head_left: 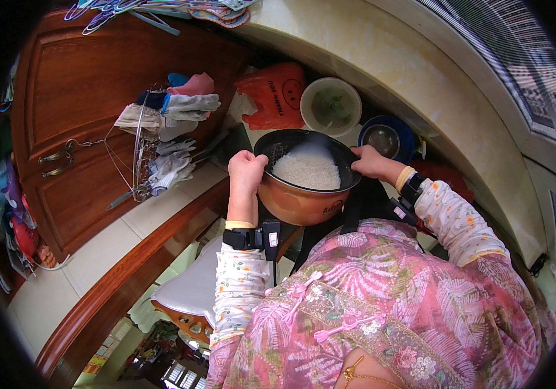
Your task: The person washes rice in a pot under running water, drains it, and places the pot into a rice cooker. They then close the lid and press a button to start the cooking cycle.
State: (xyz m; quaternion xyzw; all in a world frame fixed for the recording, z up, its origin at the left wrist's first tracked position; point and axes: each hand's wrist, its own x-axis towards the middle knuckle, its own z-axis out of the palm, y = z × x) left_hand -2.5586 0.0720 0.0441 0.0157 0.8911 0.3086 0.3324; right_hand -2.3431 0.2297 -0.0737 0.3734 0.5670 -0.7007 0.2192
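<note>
A rice cooker's inner pot [302, 206], copper-orange outside and dark inside, is held up in front of my body. White rice grains [307, 171] lie in it, heaped towards the near side. A hazy pale patch covers the far part of the rice; whether it is glare or water I cannot tell. My left hand [247, 171] grips the rim on the left, and my right hand [371, 161] grips the opposite side. Beyond the pot stands a white bucket [305, 115] with liquid and green leaves inside. Near my right hand, a metal strainer [381, 141] sits in a blue basin [409, 138].
A red plastic bag [275, 92] lies beside the bucket, against the tiled wall. Gloves [190, 106] and cloths hang from a clip rack on the wooden door's handle [54, 163]. A silvery chair seat [193, 274] is below my left arm.
</note>
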